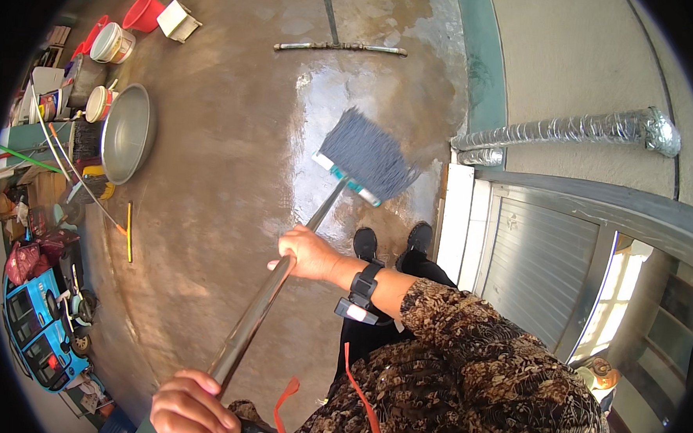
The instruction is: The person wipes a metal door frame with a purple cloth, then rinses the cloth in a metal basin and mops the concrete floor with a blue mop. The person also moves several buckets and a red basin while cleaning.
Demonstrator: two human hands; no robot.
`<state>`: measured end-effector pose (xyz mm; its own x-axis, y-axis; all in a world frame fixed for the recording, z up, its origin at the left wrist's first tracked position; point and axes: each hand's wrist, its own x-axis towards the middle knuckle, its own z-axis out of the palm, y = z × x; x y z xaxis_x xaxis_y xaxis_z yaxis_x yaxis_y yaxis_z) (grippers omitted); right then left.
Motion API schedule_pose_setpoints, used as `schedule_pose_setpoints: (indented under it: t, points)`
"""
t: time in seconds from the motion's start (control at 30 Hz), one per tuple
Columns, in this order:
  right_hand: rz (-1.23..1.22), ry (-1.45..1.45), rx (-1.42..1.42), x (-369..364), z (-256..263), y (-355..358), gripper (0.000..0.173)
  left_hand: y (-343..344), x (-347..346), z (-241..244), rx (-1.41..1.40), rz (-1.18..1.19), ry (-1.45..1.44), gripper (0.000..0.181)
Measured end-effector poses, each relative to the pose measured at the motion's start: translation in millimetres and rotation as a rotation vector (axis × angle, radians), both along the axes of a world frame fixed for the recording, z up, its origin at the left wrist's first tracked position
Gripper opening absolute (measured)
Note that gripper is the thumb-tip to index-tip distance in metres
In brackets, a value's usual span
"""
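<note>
A push broom (364, 153) with blue-grey bristles and a teal-and-white head lies at an angle over a wet, shiny patch of concrete floor (208, 168). Its metal handle (253, 323) slants down to the lower left. My right hand (308, 253) grips the handle partway along, with a black strap and a small device at the wrist. Lower down, my left hand (195, 407) is wrapped around the handle near its top end, which is partly out of view. The bristles look blurred. Both my black shoes (365, 243) stand just behind the broom head.
A T-shaped metal pipe (340, 47) is ahead. Along the left are a large metal basin (128, 134), a red bucket (144, 13), a white stool (178, 21), a yellow-edged squeegee (129, 231) and a blue vehicle (44, 330). Foil-wrapped pipes (562, 131) and a door (538, 256) are at right.
</note>
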<state>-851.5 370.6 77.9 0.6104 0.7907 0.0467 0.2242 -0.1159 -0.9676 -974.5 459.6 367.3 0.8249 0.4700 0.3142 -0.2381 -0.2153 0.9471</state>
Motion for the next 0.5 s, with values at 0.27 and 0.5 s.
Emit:
schedule_pose_setpoints:
  t: [0.27, 0.5]
  points:
    - [0.065, -0.094, 0.110, 8.6, 75.3, 13.4, 0.045, 12.8, -4.6, 69.7, 0.117, -0.495, -0.251, 0.037]
    - [-0.074, -0.253, -0.008, 54.3, 130.8, -15.9, 0.038, 9.2, -22.2, 66.1, -0.028, -0.229, -0.439, 0.039]
